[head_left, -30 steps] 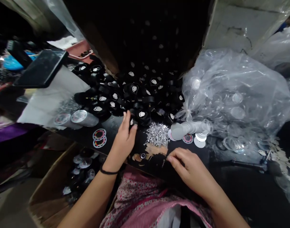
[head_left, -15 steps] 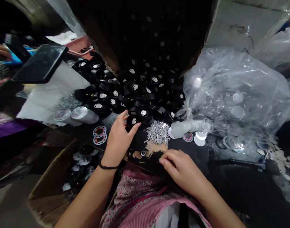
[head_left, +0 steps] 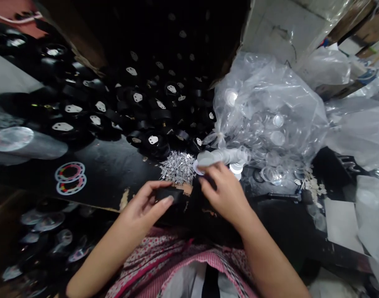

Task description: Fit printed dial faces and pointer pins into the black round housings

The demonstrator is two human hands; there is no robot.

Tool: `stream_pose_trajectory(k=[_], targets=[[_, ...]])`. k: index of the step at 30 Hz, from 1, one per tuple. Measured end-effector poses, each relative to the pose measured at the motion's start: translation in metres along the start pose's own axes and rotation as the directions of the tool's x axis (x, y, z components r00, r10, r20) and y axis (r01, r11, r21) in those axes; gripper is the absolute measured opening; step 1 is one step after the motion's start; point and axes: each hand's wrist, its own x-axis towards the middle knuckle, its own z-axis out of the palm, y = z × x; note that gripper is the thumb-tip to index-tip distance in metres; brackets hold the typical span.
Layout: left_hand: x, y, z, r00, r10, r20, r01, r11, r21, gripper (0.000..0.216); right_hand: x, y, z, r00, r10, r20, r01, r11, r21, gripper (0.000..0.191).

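Observation:
My left hand (head_left: 146, 207) grips a round black plastic housing (head_left: 170, 193) at the near edge of the dark work board (head_left: 114, 169), thumb on top and fingers beneath. My right hand (head_left: 223, 192) hovers just right of it, fingers curled down beside a row of white discs (head_left: 220, 156); whether it holds anything is hidden. A small pile of silver metal pins (head_left: 178, 167) lies right behind the two hands. A large heap of black housings with white inserts (head_left: 136, 111) fills the space behind the board.
A clear plastic bag of transparent round covers (head_left: 270, 120) sits at the right. Two ringed printed discs (head_left: 69, 178) lie on the board's left, near a stack of dials (head_left: 12, 138). A box of finished pieces (head_left: 43, 231) stands low left.
My left hand lifted one black housing off the heap and drew it back to the board's near edge. My right hand moved up toward the white discs. The view swung right.

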Motion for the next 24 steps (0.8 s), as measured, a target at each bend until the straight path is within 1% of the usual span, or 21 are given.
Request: stream_pose_trajectory(k=[2, 3, 4, 6, 8, 10, 12, 13, 15, 17, 19, 20, 22, 23, 24], targets=[[0.003, 0.003, 0.006, 1.000, -0.027, -0.016, 0.024, 0.987, -0.158, 0.037, 0.012, 0.013, -0.001, 0.996, 0.063, -0.064, -0.076, 0.973, -0.219, 0.038], [0.004, 0.004, 0.008, 0.999, -0.036, -0.005, 0.034, 0.973, -0.227, 0.038, 0.017, 0.017, -0.001, 0.995, 0.070, -0.073, -0.088, 0.957, -0.278, 0.039], [0.004, 0.004, 0.010, 0.999, -0.045, 0.014, 0.047, 0.956, -0.290, 0.039, 0.020, 0.021, 0.000, 0.995, 0.068, -0.078, -0.088, 0.952, -0.293, 0.036], [0.003, 0.005, 0.015, 0.995, -0.080, 0.063, 0.099, 0.914, -0.394, 0.034, 0.024, 0.025, 0.001, 0.991, 0.080, -0.111, -0.101, 0.974, -0.205, 0.024], [0.003, 0.005, 0.019, 0.986, -0.135, 0.099, 0.167, 0.866, -0.472, 0.024, 0.023, 0.029, 0.000, 0.978, 0.151, -0.141, -0.155, 0.988, -0.020, 0.012], [0.004, 0.006, 0.023, 0.973, -0.207, 0.103, 0.230, 0.815, -0.531, 0.020, 0.021, 0.033, -0.005, 0.960, 0.242, -0.138, -0.218, 0.961, 0.171, 0.004], [0.006, 0.008, 0.025, 0.959, -0.269, 0.094, 0.273, 0.776, -0.569, 0.024, 0.020, 0.038, -0.012, 0.941, 0.309, -0.138, -0.260, 0.921, 0.289, 0.010], [0.007, 0.009, 0.026, 0.954, -0.285, 0.091, 0.284, 0.763, -0.581, 0.026, 0.019, 0.041, -0.016, 0.933, 0.328, -0.146, -0.271, 0.910, 0.314, 0.013], [0.009, 0.011, 0.029, 0.946, -0.306, 0.106, 0.307, 0.743, -0.595, 0.030, 0.018, 0.045, -0.022, 0.925, 0.339, -0.172, -0.278, 0.913, 0.300, 0.018], [0.012, 0.013, 0.031, 0.937, -0.319, 0.144, 0.339, 0.722, -0.604, 0.034, 0.015, 0.044, -0.026, 0.924, 0.299, -0.236, -0.245, 0.941, 0.234, 0.020], [0.014, 0.013, 0.033, 0.931, -0.310, 0.194, 0.362, 0.697, -0.619, 0.038, 0.010, 0.037, -0.026, 0.946, 0.176, -0.272, -0.135, 0.977, 0.162, 0.018], [0.015, 0.014, 0.035, 0.930, -0.292, 0.221, 0.365, 0.687, -0.629, 0.040, 0.007, 0.032, -0.024, 0.964, 0.091, -0.249, -0.060, 0.990, 0.129, 0.016], [0.016, 0.014, 0.038, 0.936, -0.246, 0.253, 0.352, 0.680, -0.643, 0.042, -0.001, 0.023, -0.019, 0.990, -0.070, -0.122, 0.080, 0.994, 0.079, 0.015], [0.015, 0.015, 0.039, 0.942, -0.228, 0.247, 0.336, 0.686, -0.645, 0.041, -0.005, 0.019, -0.016, 0.991, -0.126, -0.054, 0.130, 0.989, 0.072, 0.015], [0.014, 0.014, 0.041, 0.952, -0.214, 0.220, 0.307, 0.699, -0.646, 0.040, -0.008, 0.016, -0.012, 0.987, -0.158, -0.016, 0.159, 0.984, 0.086, 0.016]])
